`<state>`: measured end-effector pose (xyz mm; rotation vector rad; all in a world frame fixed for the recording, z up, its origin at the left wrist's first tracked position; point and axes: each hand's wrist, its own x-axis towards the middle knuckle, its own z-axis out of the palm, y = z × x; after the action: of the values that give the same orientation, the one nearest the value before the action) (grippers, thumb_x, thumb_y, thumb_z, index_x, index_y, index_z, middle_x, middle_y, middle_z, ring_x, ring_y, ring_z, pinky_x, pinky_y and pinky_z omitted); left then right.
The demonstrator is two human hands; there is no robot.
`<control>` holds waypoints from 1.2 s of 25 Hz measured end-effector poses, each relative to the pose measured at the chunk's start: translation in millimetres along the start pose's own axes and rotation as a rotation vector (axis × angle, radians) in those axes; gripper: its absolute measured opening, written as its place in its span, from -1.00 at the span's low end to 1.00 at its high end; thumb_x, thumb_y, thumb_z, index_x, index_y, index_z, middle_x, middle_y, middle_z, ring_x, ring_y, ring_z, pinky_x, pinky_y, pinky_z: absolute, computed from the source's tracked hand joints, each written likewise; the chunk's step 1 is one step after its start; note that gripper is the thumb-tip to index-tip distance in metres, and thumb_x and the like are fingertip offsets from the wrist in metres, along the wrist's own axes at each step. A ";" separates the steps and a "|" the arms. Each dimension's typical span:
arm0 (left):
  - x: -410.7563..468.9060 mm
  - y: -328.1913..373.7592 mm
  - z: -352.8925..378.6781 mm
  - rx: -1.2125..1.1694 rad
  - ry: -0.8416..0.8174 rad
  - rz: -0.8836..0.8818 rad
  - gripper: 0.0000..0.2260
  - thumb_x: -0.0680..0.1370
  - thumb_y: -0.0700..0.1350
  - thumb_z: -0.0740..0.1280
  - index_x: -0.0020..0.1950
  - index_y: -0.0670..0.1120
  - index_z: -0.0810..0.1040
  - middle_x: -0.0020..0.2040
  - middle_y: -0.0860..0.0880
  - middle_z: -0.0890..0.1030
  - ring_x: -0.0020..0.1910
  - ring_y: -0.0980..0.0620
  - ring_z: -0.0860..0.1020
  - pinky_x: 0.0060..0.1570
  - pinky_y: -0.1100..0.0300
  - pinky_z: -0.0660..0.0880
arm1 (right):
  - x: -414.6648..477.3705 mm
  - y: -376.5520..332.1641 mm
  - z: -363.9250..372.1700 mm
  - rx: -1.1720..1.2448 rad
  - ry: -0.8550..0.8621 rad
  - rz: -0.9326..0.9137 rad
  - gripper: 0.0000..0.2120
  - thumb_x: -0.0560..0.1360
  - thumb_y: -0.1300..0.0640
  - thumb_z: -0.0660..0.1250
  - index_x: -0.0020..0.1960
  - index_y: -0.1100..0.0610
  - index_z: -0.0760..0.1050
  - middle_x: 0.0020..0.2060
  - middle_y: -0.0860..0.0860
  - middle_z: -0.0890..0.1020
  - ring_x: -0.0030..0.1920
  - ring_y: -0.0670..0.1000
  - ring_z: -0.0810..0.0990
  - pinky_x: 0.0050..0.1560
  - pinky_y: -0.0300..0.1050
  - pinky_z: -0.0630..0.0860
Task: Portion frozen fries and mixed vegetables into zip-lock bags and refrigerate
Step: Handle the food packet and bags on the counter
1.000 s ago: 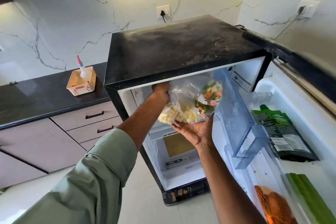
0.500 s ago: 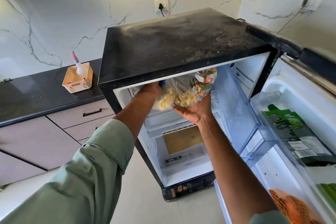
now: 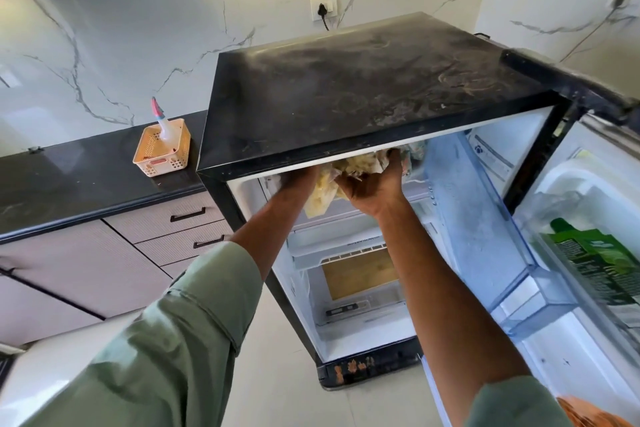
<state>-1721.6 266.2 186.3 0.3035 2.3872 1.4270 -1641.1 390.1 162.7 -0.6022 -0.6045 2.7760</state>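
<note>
The small black fridge (image 3: pixel 346 94) stands with its door open. My two hands hold zip-lock bags up in its top compartment, just under the rim. The fries bag (image 3: pixel 320 199) hangs pale yellow between my hands. My left hand (image 3: pixel 299 180) holds it from the left, fingers hidden inside the compartment. My right hand (image 3: pixel 375 184) cups the bags from below, palm up, fingers curled round them. Only a blurred strip of the vegetable bag (image 3: pixel 415 154) shows, to the right of my thumb.
The compartment's translucent blue flap (image 3: pixel 474 225) hangs open on the right. The fridge door (image 3: pixel 595 204) holds a green packet (image 3: pixel 599 263) and an orange net bag (image 3: pixel 588 414). A basket with a spray bottle (image 3: pixel 162 146) sits on the black counter (image 3: pixel 69 180).
Both hands have lifted the bags up and back into the top compartment. The vegetable bag, in plain sight before, is now nearly hidden under the fridge's top edge.
</note>
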 end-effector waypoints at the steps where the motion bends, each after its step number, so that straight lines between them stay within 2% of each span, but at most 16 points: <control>1: -1.4 2.7 2.1 0.074 0.074 0.025 -0.43 0.65 0.12 0.21 0.61 -0.11 0.28 0.60 -0.09 0.31 0.57 -0.08 0.28 0.32 0.41 0.21 | 2.7 -1.4 2.4 -0.016 -0.001 0.001 -0.25 0.55 -0.45 0.18 0.31 0.20 0.56 -0.04 0.24 0.74 -0.09 0.26 0.76 -0.11 0.16 0.73; 3: -16.3 6.4 12.3 0.291 0.249 0.081 -0.38 0.64 0.13 0.28 0.62 -0.11 0.22 0.58 -0.20 0.30 0.54 -0.24 0.29 0.50 0.02 0.26 | 13.3 -0.8 7.1 -0.016 0.005 0.021 -0.27 0.53 -0.43 0.22 0.32 0.20 0.55 -0.04 0.23 0.74 -0.09 0.24 0.76 -0.12 0.13 0.72; 4: -22.9 2.7 20.8 0.319 0.262 0.120 -0.30 0.63 0.17 0.29 0.65 -0.11 0.12 0.61 -0.23 0.22 0.57 -0.25 0.22 0.54 -0.10 0.22 | 16.7 -0.2 9.8 -0.012 0.004 0.031 -0.26 0.53 -0.42 0.24 0.35 0.20 0.54 0.00 0.23 0.73 -0.06 0.24 0.75 -0.08 0.12 0.72; 6: -36.5 -13.6 38.2 0.168 0.167 0.075 0.01 0.52 0.27 0.40 0.66 -0.05 -0.21 0.68 -0.18 -0.11 0.65 -0.16 -0.09 0.62 -0.11 -0.02 | 24.6 0.8 8.4 -0.032 0.025 0.015 -0.24 0.52 -0.43 0.24 0.37 0.18 0.55 0.07 0.22 0.71 -0.01 0.22 0.74 0.02 0.10 0.70; 8: -46.7 -29.1 49.0 0.099 0.125 0.083 0.08 0.53 0.18 0.45 0.63 -0.02 -0.37 0.66 -0.13 -0.28 0.64 -0.12 -0.26 0.62 -0.12 -0.11 | 22.6 -6.2 8.8 -0.157 0.046 -0.001 -0.26 0.53 -0.46 0.16 0.27 0.16 0.60 -0.03 0.18 0.71 -0.14 0.17 0.74 -0.07 -0.01 0.69; 10: -37.6 -35.0 52.9 0.072 0.149 0.106 -0.05 0.60 0.03 0.39 0.65 -0.04 -0.33 0.67 -0.13 -0.23 0.65 -0.13 -0.23 0.61 -0.15 -0.06 | 21.9 -13.1 4.4 -0.344 0.106 0.046 -0.24 0.59 -0.45 0.05 0.11 0.21 0.64 -0.15 0.18 0.72 -0.25 0.16 0.73 -0.22 -0.06 0.65; 11: -31.9 -33.9 56.0 0.047 0.169 0.106 -0.12 0.64 -0.01 0.34 0.65 -0.06 -0.30 0.68 -0.14 -0.19 0.66 -0.13 -0.20 0.62 -0.14 -0.05 | 21.1 -14.7 -2.6 -0.544 0.207 -0.003 -0.23 0.62 -0.43 0.01 0.05 0.23 0.65 -0.13 0.18 0.74 -0.20 0.17 0.74 -0.20 -0.03 0.67; 12: -27.6 -32.4 58.7 0.038 0.164 0.095 -0.18 0.67 -0.03 0.30 0.66 -0.08 -0.27 0.68 -0.14 -0.17 0.66 -0.14 -0.17 0.62 -0.11 -0.06 | 20.0 -13.8 -13.4 -0.791 0.365 -0.133 -0.25 0.64 -0.40 0.01 0.05 0.23 0.64 -0.06 0.16 0.74 -0.12 0.18 0.74 -0.11 0.02 0.68; 14: -24.5 -29.0 62.8 0.029 0.163 0.073 -0.27 0.70 -0.04 0.23 0.66 -0.14 -0.23 0.68 -0.16 -0.14 0.66 -0.14 -0.15 0.62 -0.04 -0.09 | 12.9 -10.7 -34.6 -1.225 0.685 -0.620 -0.40 0.63 -0.34 0.17 0.16 0.19 0.58 0.06 0.09 0.69 0.00 0.13 0.68 0.00 0.02 0.60; 15: -21.8 -30.3 65.9 0.029 0.186 0.077 -0.29 0.71 -0.05 0.21 0.66 -0.16 -0.20 0.68 -0.18 -0.12 0.66 -0.14 -0.12 0.62 -0.03 -0.09 | 10.4 -8.4 -42.4 -1.310 0.741 -0.847 -0.41 0.59 -0.33 0.28 0.26 0.18 0.52 0.15 0.11 0.63 0.09 0.15 0.65 0.03 0.09 0.60; 16: -21.0 -27.6 67.0 0.021 0.212 0.089 -0.31 0.71 -0.05 0.20 0.67 -0.18 -0.16 0.68 -0.19 -0.07 0.66 -0.15 -0.08 0.62 -0.03 -0.05 | 9.0 -7.0 -47.3 -1.355 0.736 -0.968 -0.32 0.52 -0.35 0.37 0.37 0.17 0.44 0.27 0.15 0.56 0.21 0.19 0.62 0.06 0.17 0.61; 18: -16.0 -23.6 67.0 -0.027 0.289 0.125 -0.37 0.70 -0.08 0.23 0.67 -0.19 -0.02 0.65 -0.22 0.12 0.63 -0.20 0.11 0.59 -0.08 0.10 | 14.5 -5.9 -55.9 -1.460 0.644 -0.969 0.00 0.40 -0.40 0.48 0.57 0.16 0.21 0.51 0.22 0.35 0.43 0.28 0.47 0.16 0.30 0.59; 20: -9.7 -21.9 66.0 -0.102 0.357 0.143 -0.45 0.68 -0.12 0.25 0.63 -0.17 0.14 0.58 -0.20 0.30 0.54 -0.21 0.29 0.53 -0.06 0.25 | 25.1 -5.9 -63.6 -1.543 0.583 -0.917 0.16 0.36 -0.43 0.51 0.65 0.17 0.08 0.60 0.26 0.22 0.50 0.34 0.38 0.24 0.36 0.54; 23: -4.4 -14.8 64.0 -0.146 0.433 0.130 -0.56 0.69 -0.17 0.22 0.57 -0.18 0.27 0.51 -0.19 0.41 0.47 -0.19 0.40 0.43 0.08 0.30 | 37.1 -8.4 -63.0 -1.473 0.560 -0.969 0.09 0.38 -0.40 0.50 0.61 0.22 0.17 0.54 0.27 0.33 0.44 0.32 0.46 0.23 0.32 0.60; 27: 8.9 -16.0 55.3 -0.149 0.511 0.161 -0.66 0.70 -0.23 0.17 0.46 -0.28 0.45 0.42 -0.26 0.51 0.42 -0.25 0.45 0.39 0.04 0.35 | 51.7 -13.6 -52.8 -1.436 0.577 -0.965 -0.03 0.39 -0.31 0.56 0.55 0.18 0.25 0.44 0.24 0.43 0.35 0.30 0.53 0.17 0.23 0.61; 30: 29.4 -17.3 50.7 -0.159 0.528 0.153 -0.65 0.69 -0.26 0.23 0.46 -0.35 0.41 0.48 -0.31 0.43 0.49 -0.25 0.38 0.50 0.08 0.21 | 66.5 -16.5 -50.7 -1.463 0.498 -1.000 -0.16 0.44 -0.21 0.56 0.54 0.13 0.30 0.43 0.21 0.42 0.35 0.28 0.53 0.16 0.16 0.64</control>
<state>-1728.7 309.4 143.6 0.0726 2.6696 1.9556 -1675.4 442.8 105.2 -0.7970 -1.9998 0.8829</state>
